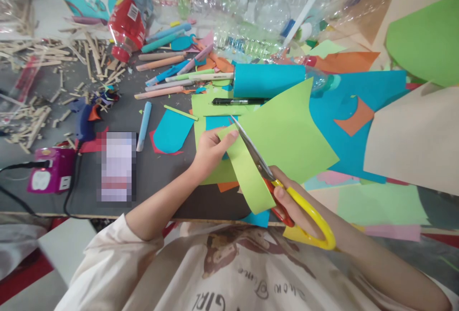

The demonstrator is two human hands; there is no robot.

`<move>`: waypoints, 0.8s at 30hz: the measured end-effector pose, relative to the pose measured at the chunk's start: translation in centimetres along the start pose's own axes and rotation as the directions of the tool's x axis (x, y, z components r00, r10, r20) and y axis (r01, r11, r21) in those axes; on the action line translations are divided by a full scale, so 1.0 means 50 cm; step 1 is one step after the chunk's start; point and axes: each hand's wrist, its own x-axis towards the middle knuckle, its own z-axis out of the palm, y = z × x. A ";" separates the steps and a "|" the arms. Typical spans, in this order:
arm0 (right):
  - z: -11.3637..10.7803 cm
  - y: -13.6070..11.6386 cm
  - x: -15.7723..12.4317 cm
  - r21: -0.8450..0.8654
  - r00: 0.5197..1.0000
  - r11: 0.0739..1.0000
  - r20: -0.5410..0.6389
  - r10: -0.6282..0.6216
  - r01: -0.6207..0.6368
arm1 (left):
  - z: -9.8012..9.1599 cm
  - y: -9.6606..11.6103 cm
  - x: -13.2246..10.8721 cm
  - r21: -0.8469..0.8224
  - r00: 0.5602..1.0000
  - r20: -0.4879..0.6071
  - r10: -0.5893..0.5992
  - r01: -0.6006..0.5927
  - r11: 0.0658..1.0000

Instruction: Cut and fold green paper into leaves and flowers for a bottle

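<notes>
My left hand (212, 150) pinches the upper end of a light green paper strip (251, 177) between thumb and fingers. My right hand (292, 201) grips scissors (304, 213) with yellow and red handles, their blades pointing up and left along the strip's right edge. Whether the blades touch the paper, I cannot tell. Behind them lies a larger light green sheet (290, 134) with a pointed corner. A blue paper piece with a rounded end (174, 131) rests left of my left hand. Above the hands is a black pen (236, 102).
A bottle wrapped in blue paper (268, 80) lies beyond the sheets. Several markers (161, 62) are at the centre left. A phone (116, 167), a glue gun (84, 119) and a purple box with a cable (52, 170) sit at left. Plastic bottles and wooden sticks (93, 52) crowd the back.
</notes>
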 end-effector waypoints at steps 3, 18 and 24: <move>-0.002 0.001 -0.001 0.011 1.000 1.000 0.012 0.004 -0.004 | 0.001 0.003 0.000 -0.007 1.000 0.016 0.000 0.000 1.000; -0.052 0.009 -0.002 0.017 0.988 0.998 -0.138 0.063 -0.061 | -0.022 -0.009 0.032 -0.124 0.976 -0.219 -0.005 -0.023 0.992; -0.143 0.029 -0.010 -0.609 0.878 0.751 -0.472 -0.084 -0.255 | -0.028 0.001 0.044 -0.226 0.951 -0.308 -0.017 -0.055 0.973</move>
